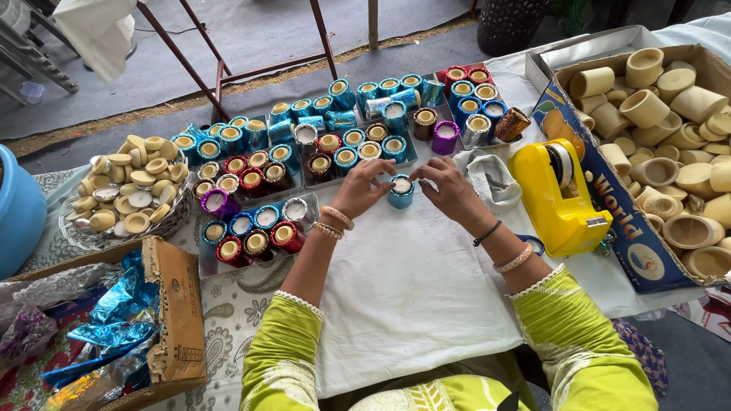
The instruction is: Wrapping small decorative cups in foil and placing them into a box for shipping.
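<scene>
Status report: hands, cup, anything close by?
Left hand and right hand pinch small blue foil-wrapped cup on white cloth. Yellow tape dispenser beside right.

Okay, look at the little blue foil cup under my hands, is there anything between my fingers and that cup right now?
Nothing visible. The left hand and right hand both sit at the blue foil cup on the white cloth, fingers at its rim on either side. The yellow tape dispenser stands off to the right, apart from them.

We see a small candle cup (400,191) wrapped in glossy blue foil on a matt white cloth (411,289). The yellow tape dispenser (560,199) looks like smooth, shiny plastic. The bare cups (643,109) in the cardboard box (636,243) look like matt clay, and crinkled foil sheets (114,320) gleam.
</scene>
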